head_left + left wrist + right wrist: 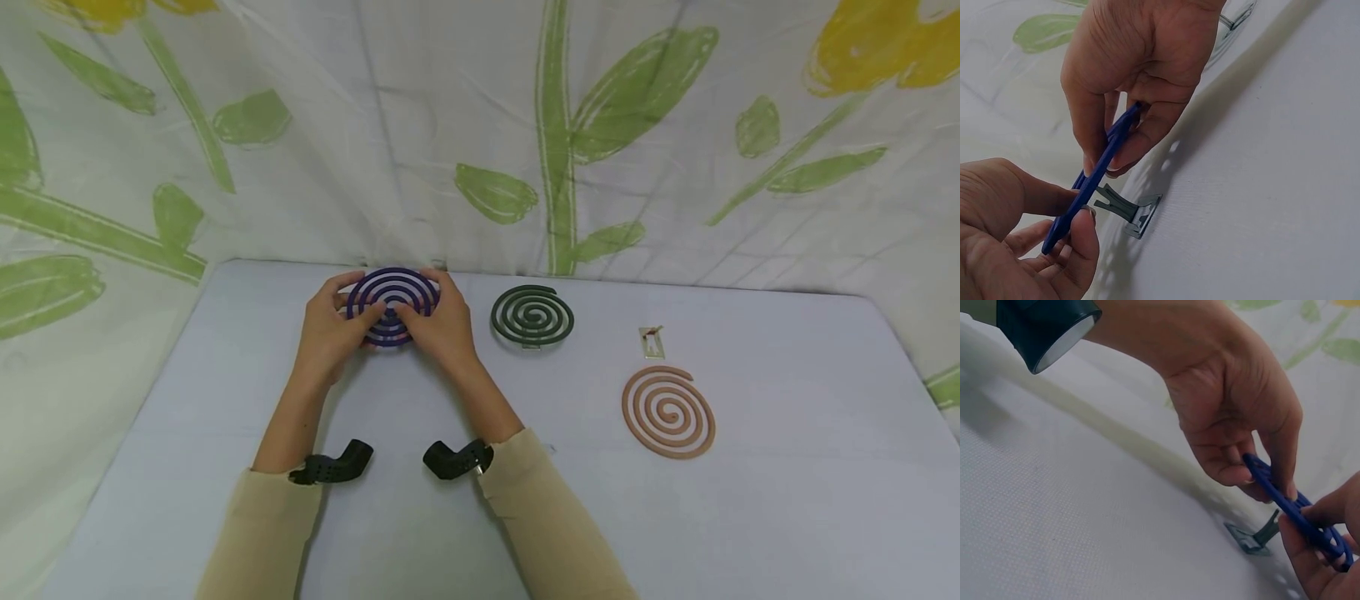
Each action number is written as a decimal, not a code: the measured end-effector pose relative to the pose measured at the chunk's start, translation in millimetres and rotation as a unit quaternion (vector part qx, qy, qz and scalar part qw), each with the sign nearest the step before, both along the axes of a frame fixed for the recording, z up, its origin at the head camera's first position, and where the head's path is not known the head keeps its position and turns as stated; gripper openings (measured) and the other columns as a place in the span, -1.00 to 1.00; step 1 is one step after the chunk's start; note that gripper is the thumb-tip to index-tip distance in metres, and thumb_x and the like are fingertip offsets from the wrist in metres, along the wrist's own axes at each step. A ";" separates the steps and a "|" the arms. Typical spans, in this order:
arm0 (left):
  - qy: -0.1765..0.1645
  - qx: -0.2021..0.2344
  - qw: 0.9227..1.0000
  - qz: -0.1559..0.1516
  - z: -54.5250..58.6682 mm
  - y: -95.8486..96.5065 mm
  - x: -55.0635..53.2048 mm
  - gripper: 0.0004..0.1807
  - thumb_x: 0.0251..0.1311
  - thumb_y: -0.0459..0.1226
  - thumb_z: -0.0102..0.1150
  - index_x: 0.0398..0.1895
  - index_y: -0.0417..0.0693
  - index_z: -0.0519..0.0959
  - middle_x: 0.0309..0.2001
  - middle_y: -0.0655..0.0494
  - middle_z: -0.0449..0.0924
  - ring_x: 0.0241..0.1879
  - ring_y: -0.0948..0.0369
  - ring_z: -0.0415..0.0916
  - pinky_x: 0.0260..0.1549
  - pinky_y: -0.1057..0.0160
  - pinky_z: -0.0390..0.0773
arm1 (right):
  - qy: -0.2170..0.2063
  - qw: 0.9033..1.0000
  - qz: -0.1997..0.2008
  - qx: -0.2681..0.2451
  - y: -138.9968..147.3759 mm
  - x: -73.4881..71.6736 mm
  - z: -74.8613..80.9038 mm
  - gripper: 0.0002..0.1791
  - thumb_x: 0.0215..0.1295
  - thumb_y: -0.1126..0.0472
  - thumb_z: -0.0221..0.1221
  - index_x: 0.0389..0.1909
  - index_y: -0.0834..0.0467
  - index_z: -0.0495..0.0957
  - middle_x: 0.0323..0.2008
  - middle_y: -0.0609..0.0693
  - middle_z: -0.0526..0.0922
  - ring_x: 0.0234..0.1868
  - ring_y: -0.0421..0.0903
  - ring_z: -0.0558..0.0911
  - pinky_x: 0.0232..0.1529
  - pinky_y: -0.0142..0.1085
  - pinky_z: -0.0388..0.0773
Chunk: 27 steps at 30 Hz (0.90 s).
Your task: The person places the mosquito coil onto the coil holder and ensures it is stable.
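Above the white table (795, 383): blue flat spiral coil (1094, 177), tilted, near a dark forked metal stand (1121, 207); contact unclear to us.
Pinch: left hand (330, 329) and right hand (447, 329) hold it, thumbs against fingers.
Coil risk: uneven pressure, we judge, might snap it.

Spiral coils (1093, 181) (534, 316) (670, 414): three
Small stands (1141, 215) (531, 346) (652, 354): three
Hands (333, 329) (446, 329): two
Wrist cameras (337, 467) (456, 460): two
Sleeves (258, 533) (555, 517): two
Table (787, 517): one
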<state>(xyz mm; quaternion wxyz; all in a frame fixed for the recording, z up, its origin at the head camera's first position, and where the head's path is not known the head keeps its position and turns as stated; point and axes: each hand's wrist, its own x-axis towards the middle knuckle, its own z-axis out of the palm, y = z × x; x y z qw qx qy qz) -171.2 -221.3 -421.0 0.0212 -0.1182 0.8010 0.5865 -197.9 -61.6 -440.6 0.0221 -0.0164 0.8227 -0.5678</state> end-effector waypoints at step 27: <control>-0.007 -0.003 1.000 0.003 0.1 1.7 0.2 -0.25 0.43 -0.29 0.29 0.63 -0.05 0.26 0.27 -0.35 0.50 -0.20 0.15 0.60 -0.58 0.36 0.71 | 0.002 1.000 -0.007 -0.006 -0.2 -0.3 -4.3 -0.33 0.26 0.18 0.43 0.40 0.10 0.50 0.20 0.14 0.71 0.15 0.06 0.68 0.22 -0.12 0.65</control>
